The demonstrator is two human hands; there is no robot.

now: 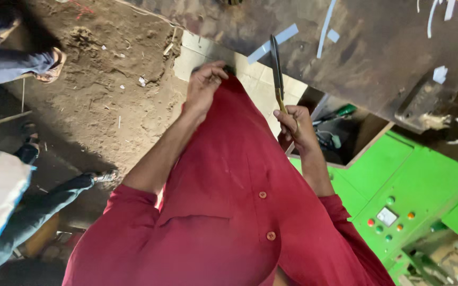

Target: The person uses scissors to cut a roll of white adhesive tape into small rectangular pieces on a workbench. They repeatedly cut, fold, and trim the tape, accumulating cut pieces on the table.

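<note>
Looked straight down over a red buttoned shirt [239, 212]. Left hand [203, 85] raised toward 12 o'clock, fingers curled tight and pinching the hem of the red shirt against the edge of the dark metal plate [367, 47]; small dark item at the fingertips, too hidden to identify. Right hand [295, 123] at 1 o'clock from the shirt's middle, fingers wrapped around the yellowish handle of a long thin dark tool [277, 69], apparently scissors or a blade, cannot tell which. Tool held near upright, tip pointing to 12 o'clock, lying over the plate's surface just beside a pale blue strip [272, 42]. More pale strips and scraps stuck on the plate toward 1 and 2 o'clock.

Green machine housing [398, 169] at 4 o'clock from the right hand, with a control panel [388, 217] bearing round red, orange and green buttons and a small square display. Open recess [340, 135] at 3 o'clock of the right hand, holding dark cables and a green-handled item.

Dirt floor [107, 95] at 9 to 10 o'clock, littered with scraps. Another person's sandalled foot [54, 66] at far 10 o'clock; a further leg in blue jeans [49, 204] at 8 o'clock, well apart from both hands.
</note>
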